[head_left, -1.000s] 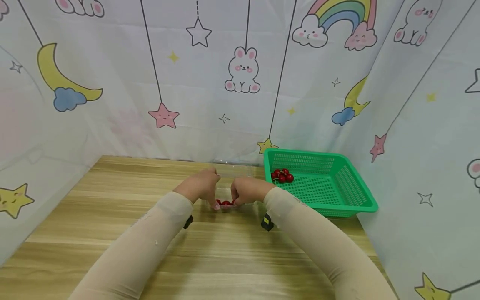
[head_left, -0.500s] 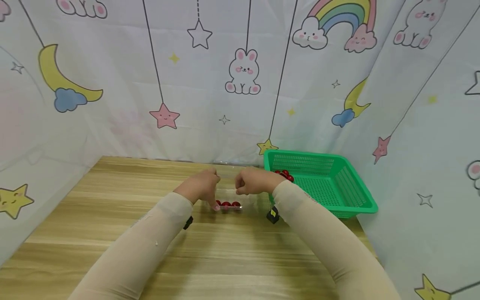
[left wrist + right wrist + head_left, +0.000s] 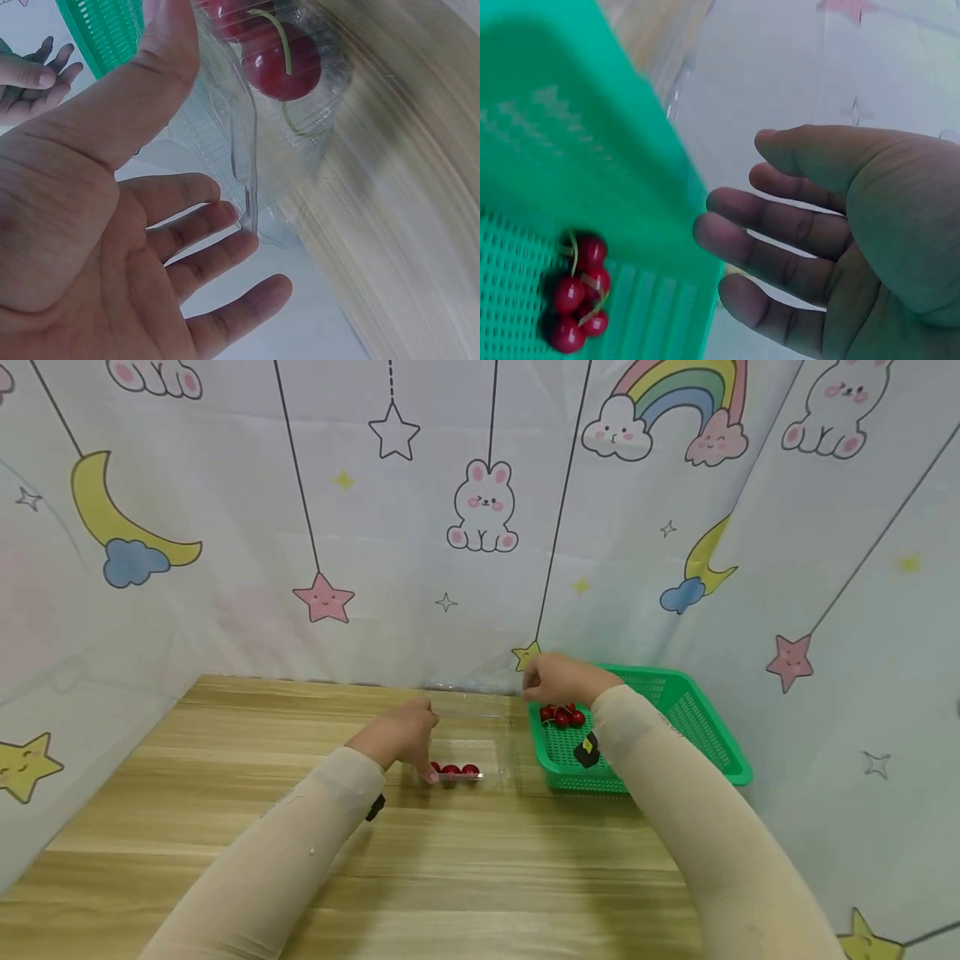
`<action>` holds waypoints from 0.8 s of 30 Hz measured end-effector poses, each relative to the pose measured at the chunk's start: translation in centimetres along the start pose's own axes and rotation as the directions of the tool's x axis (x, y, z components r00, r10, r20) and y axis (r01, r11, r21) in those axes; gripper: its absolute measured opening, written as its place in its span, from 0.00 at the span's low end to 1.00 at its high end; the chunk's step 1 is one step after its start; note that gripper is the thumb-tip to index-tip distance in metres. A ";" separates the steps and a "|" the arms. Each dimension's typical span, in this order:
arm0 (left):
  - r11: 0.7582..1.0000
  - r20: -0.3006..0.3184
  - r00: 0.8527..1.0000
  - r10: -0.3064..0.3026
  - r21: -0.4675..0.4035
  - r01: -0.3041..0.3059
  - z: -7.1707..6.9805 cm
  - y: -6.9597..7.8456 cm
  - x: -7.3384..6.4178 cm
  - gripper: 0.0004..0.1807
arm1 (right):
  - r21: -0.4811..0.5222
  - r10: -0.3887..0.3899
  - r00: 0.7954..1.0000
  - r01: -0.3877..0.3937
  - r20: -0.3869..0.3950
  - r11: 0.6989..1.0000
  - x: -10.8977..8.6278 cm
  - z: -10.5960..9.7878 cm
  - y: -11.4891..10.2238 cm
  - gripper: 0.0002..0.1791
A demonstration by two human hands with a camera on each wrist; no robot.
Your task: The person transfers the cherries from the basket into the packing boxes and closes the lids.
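My left hand (image 3: 401,732) rests against the left side of a clear plastic box (image 3: 495,760) with its lid raised at the back. In the left wrist view, several fingertips touch the box's rim (image 3: 251,184), with the thumb stretched along the wall. Red cherries (image 3: 470,771) lie along the box's front; one (image 3: 283,64) shows a green stem. My right hand (image 3: 566,679) hovers above the left rim of a green basket (image 3: 712,718), fingers loosely bent, with nothing held in the right wrist view. Below that hand, several cherries (image 3: 577,296) are clustered in the basket.
The wooden table (image 3: 450,877) holds both containers near its back edge. A white patterned curtain (image 3: 420,527) rises right behind them, and another stretch of curtain (image 3: 855,710) stands at the right. The basket's raised rim stands beside the box.
My right hand has left the plastic box and moved right and up to the green basket, uncovering the cherries at the box's front. The left hand has stayed on the box.
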State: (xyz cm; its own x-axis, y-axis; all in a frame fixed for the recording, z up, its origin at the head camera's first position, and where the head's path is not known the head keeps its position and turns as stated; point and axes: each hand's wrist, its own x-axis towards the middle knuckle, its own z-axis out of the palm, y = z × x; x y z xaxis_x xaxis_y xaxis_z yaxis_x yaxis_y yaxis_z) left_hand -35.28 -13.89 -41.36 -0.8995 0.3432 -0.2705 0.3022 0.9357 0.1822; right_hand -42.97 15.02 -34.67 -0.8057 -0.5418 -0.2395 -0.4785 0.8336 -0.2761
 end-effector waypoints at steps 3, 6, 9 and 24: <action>1.000 0.000 1.000 -0.003 -0.005 0.003 0.0 -0.1 0.0 0.60 | 0.015 0.050 0.999 -0.050 -0.018 0.999 -0.1 -0.3 1.6 0.14; 1.000 -0.001 1.000 -0.005 -0.012 0.005 0.1 -0.2 0.0 0.60 | 0.013 0.084 0.995 -0.083 -0.044 0.996 -0.1 -0.3 3.1 0.13; 1.000 -0.003 1.000 -0.007 -0.018 0.007 0.1 -0.2 0.1 0.60 | 0.027 0.102 0.993 -0.100 -0.061 0.995 -0.2 -0.2 4.6 0.13; 0.999 -0.005 1.000 -0.019 -0.042 0.019 0.2 -0.1 -0.1 0.60 | 0.147 0.288 0.957 -0.279 -0.037 0.949 -1.0 2.1 11.2 0.22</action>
State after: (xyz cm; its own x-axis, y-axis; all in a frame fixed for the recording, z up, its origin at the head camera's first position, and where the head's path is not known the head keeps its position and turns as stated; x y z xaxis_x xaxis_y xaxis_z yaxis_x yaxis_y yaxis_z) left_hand -35.21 -14.01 -41.52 -0.9067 0.3245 -0.2694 0.2714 0.9379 0.2163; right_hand -46.78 24.67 -39.45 -0.9217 -0.2747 -0.2740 -0.1773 0.9264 -0.3323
